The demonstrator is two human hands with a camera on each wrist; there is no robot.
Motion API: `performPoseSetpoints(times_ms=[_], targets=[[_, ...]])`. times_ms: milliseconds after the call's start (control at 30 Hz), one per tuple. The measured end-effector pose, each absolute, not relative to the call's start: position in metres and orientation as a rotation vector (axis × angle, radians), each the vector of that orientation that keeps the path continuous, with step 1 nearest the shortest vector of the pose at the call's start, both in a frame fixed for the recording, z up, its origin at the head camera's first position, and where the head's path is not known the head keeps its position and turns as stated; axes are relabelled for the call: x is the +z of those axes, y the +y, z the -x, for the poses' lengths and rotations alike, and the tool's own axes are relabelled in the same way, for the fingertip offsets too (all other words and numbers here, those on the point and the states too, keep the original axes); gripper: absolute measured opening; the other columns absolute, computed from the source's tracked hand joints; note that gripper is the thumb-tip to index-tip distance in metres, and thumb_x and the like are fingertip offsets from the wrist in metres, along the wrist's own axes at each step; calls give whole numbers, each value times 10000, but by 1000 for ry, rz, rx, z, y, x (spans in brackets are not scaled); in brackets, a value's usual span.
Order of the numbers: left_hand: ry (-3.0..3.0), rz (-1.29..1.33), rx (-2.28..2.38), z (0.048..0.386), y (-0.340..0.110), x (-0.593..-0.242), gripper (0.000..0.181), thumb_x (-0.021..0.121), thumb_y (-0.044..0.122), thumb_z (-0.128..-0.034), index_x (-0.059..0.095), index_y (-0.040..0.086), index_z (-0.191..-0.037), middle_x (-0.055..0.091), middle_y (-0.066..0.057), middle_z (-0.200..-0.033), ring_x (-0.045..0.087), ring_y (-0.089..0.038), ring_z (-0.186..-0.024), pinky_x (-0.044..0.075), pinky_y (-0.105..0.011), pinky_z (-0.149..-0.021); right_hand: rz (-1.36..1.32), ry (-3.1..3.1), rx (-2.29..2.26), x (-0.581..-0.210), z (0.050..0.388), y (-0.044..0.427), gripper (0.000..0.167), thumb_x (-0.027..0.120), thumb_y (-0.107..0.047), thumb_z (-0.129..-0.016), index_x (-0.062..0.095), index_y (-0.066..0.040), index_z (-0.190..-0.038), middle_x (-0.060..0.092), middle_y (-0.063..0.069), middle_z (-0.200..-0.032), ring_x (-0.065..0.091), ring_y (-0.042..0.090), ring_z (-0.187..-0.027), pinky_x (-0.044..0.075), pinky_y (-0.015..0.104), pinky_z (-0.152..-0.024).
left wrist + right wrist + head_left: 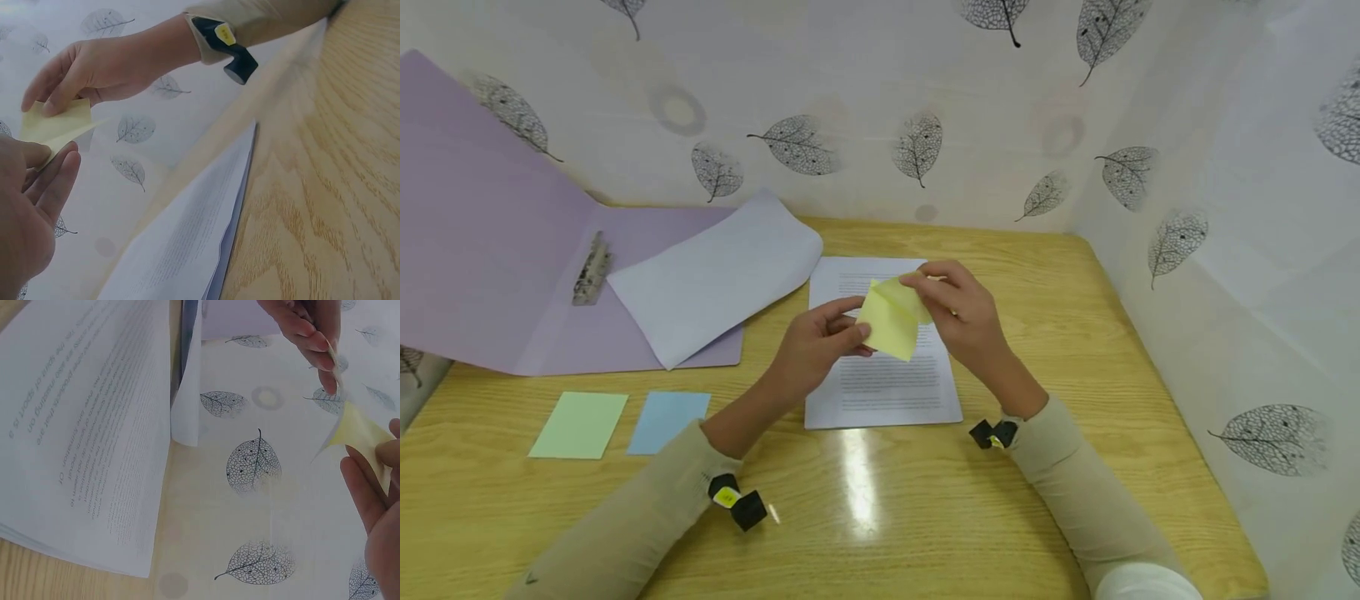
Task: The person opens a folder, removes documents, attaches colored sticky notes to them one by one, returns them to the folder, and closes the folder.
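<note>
Above the printed pages, my left hand [808, 346] pinches yellow sticky notes [891, 332] at their left side, between thumb and fingers. My right hand [966, 317] pinches a yellow sheet [904, 298] at the upper right, which bends up and away from the part in the left hand. The right wrist view shows the yellow paper [359, 434] curving between both hands; whether it is still stuck together along one edge I cannot tell. The stack of printed paper [895, 392] lies flat on the table below the hands.
An open purple folder [662, 225] with a metal clip [592, 268] stands at the back left, a curled white sheet [715, 275] lying across it. A green sticky note [578, 425] and a blue sticky note [668, 422] lie on the wooden table [1060, 350]. Leaf-patterned walls [850, 75] border it.
</note>
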State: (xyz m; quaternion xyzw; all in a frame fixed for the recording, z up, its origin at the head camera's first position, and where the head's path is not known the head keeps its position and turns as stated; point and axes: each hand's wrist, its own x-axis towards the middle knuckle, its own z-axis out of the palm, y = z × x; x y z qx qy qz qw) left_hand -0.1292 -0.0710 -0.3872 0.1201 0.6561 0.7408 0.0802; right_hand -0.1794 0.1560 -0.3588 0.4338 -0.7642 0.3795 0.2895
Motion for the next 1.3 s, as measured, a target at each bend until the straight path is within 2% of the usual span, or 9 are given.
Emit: performPoseSetpoints(times_ms=[100,233,433,633,767,900,1000,1133,1300], targets=[[1946,-329,2229,130,-71,-388,467,639,38,-979,527,8,-1431,689,-280,-1152,735,-149,-853,612,-409,-837,-1139,-2032,1086,-359,182,160,214,640,155,-894,774,33,-1007,641,213,-1042,600,257,-790,478,208,-715],[1927,-345,2248,131,-72,-390,479,643,38,-978,535,49,-1444,689,-278,-1157,737,-151,-874,618,-358,-818,-1061,-2076,1154,-357,184,164,178,652,114,-909,772,38,-1016,654,200,-1045,616,289,-911,480,158,-770],[1941,-359,2248,131,-73,-392,497,645,64,-984,524,83,-1465,688,-259,-1167,736,-156,-894,597,-462,-864,-914,-2156,1193,-353,187,171,146,670,37,-934,779,9,-1027,675,171,-1060,629,213,-950,490,135,-790],[1998,-302,2237,132,-75,-394,532,656,77,-980,513,166,-1485,699,-228,-1114,738,-166,-867,607,-400,-853,-701,-2268,1324,-350,189,178,147,680,-15,-946,786,-38,-1045,685,97,-1084,571,71,-864,462,136,-704],[2006,-271,2258,133,-78,-395,545,670,85,-973,522,211,-1482,702,-190,-1077,740,-178,-863,609,-384,-850,-611,-2320,1389,-348,188,180,158,682,-49,-955,782,-53,-1077,684,72,-1104,565,66,-874,455,144,-690],[2022,-266,2266,131,-85,-398,546,682,118,-971,524,240,-1479,696,-155,-1062,743,-200,-869,587,-474,-886,-575,-2317,1440,-347,189,181,161,683,-53,-955,773,-44,-1089,673,58,-1109,563,81,-858,454,150,-674],[2047,-260,2256,128,-95,-401,548,686,149,-973,519,270,-1480,694,-122,-1058,743,-209,-879,579,-486,-897,-564,-2301,1484,-347,190,182,166,678,-41,-956,763,-27,-1097,658,46,-1112,597,82,-879,487,145,-698],[2085,-245,2255,120,-113,-405,561,679,179,-980,490,272,-1500,678,-84,-1015,737,-199,-894,597,-394,-882,-535,-2294,1500,-349,192,184,172,667,-37,-963,755,-21,-1109,649,16,-1117,627,80,-935,521,144,-748],[2104,-165,2278,101,-145,-406,589,680,202,-979,459,194,-1525,657,-16,-952,735,-157,-867,597,-324,-867,-522,-2302,1475,-349,192,186,173,663,-69,-974,752,-29,-1116,646,5,-1119,629,74,-969,527,146,-780]])
